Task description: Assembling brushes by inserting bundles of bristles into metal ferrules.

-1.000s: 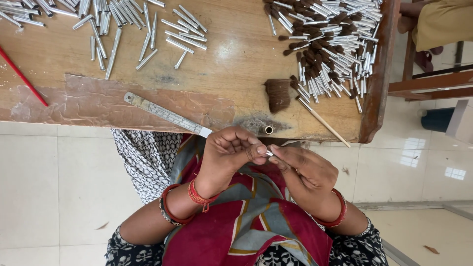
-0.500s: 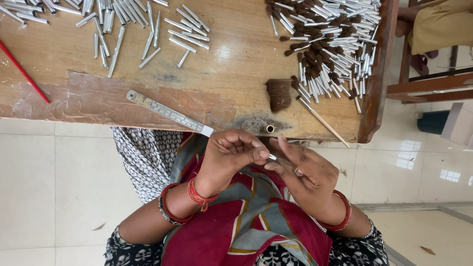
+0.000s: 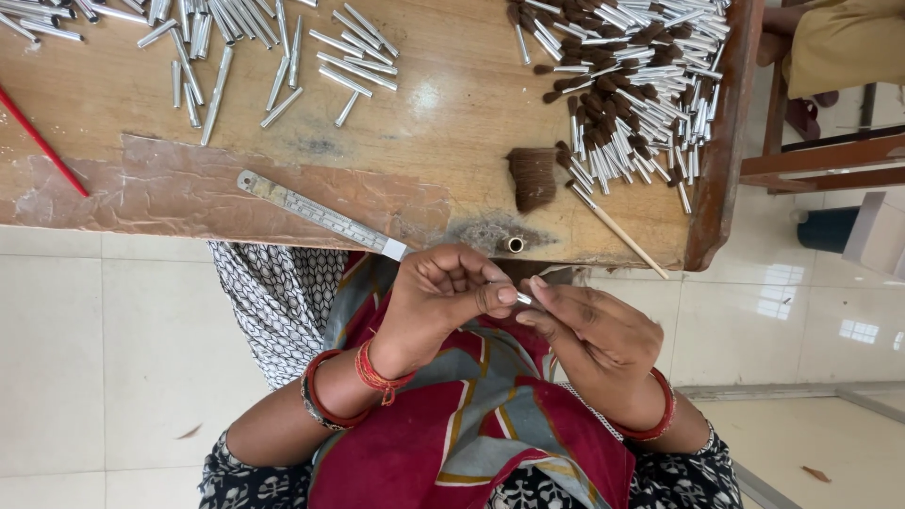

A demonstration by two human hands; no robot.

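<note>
Below the near edge of a worn wooden bench (image 3: 443, 123), a seated person's left hand (image 3: 443, 297) and right hand (image 3: 589, 330) meet over the lap, fingertips of both pinched on a small silver metal tube (image 3: 523, 299) held between them, just short of the bench edge. On the bench directly above the hands lie a steel ruler (image 3: 320, 215), set at a slant, a short brass ring (image 3: 515, 245) and a dark brush head (image 3: 534, 177) beside a thin wooden stick (image 3: 617, 229). Farther up the bench, right of the ruler, sits a heap of bristle-tipped silver ferrules (image 3: 632, 80); bare silver tubes (image 3: 273, 47) lie scattered to the ruler's left.
</note>
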